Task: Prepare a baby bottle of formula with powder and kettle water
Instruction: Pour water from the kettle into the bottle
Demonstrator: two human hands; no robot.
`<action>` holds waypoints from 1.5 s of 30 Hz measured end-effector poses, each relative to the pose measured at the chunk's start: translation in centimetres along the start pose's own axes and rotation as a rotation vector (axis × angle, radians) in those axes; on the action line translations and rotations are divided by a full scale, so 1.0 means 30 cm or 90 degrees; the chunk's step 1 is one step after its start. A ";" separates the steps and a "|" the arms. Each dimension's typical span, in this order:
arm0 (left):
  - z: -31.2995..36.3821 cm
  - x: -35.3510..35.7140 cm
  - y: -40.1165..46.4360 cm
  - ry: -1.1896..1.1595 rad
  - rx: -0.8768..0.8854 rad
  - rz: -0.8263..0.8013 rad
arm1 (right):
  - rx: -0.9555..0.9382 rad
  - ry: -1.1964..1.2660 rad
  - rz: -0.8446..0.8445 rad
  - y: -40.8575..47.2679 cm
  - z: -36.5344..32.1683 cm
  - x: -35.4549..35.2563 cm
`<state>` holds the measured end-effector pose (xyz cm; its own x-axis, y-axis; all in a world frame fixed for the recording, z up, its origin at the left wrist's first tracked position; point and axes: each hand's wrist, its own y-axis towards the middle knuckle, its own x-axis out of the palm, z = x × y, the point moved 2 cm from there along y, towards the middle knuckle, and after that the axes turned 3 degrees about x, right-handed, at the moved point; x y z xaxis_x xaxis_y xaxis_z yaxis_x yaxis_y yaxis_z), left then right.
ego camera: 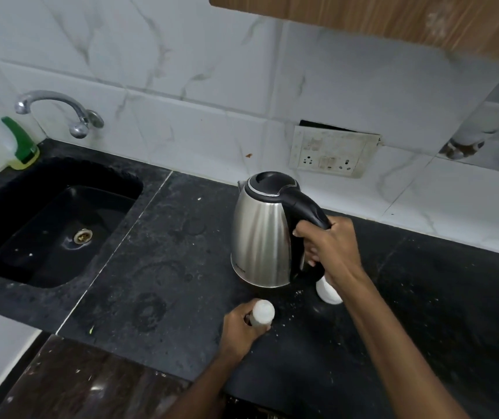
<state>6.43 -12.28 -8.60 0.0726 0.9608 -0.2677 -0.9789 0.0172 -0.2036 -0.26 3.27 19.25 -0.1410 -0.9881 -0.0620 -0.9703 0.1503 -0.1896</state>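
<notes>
Steel and black plastic make up the kettle (261,237), which stands upright on the dark stone table (157,267) with its lid down and its spout turned toward the back wall. The right hand (329,246) has its fingers curled round the black handle — a closed grip on the kettle. Just in front of the kettle, the left hand (242,326) wraps its fingers round the body of a white bottle (261,313), which stands on the table and looks upright; whether it has a cap on I cannot tell. A second white object (328,291) lies on the table close under the right wrist, partly hidden, too unclear to name. Pale specks are scattered over the table between the bottle and that object. To the left, a black sink (0,189) is set into the table, with a chrome tap (60,110) on the tiled wall above it and a spray bottle (15,137) with a green trigger at its far corner. A socket panel (332,152) sits on the wall behind the kettle.
</notes>
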 end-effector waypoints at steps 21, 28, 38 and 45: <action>-0.004 -0.049 0.052 0.042 0.051 -0.076 | -0.020 -0.033 0.082 0.522 0.277 0.212; 0.001 -0.048 0.047 0.028 0.054 -0.053 | -0.038 -0.049 0.154 0.568 0.435 0.249; -0.010 -0.050 0.053 0.038 0.033 -0.054 | -0.072 -0.052 0.205 0.542 0.479 0.292; -0.012 -0.044 0.050 0.034 0.028 -0.062 | -0.085 -0.084 0.181 0.523 0.518 0.334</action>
<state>4.93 -13.63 -8.89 0.1770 0.9379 -0.2984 -0.9741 0.1235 -0.1894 -13.83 -3.76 0.43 -0.3910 -0.8933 -0.2218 -0.9144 0.4045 -0.0169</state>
